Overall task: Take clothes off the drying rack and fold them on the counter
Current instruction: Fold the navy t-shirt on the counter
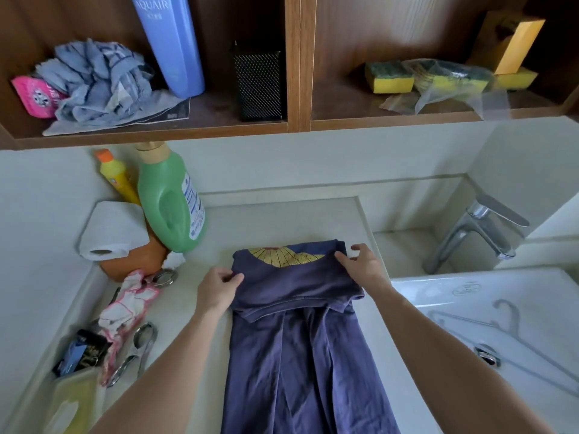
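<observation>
Overhead, the left shelf compartment (156,132) held a crumpled blue rag (97,83), a blue bottle (172,48) and a black mesh holder (258,86); the right one held sponges (388,78). A hanger (513,336) lay in the sink (532,283). On the counter (282,220), between the sink and a green jug (169,202), lay the navy shirt (297,355), its top folded back. The left hand (216,289) pinched the fold's left edge. The right hand (363,267) had its thumb on the right corner, but its grip could not be told.
</observation>
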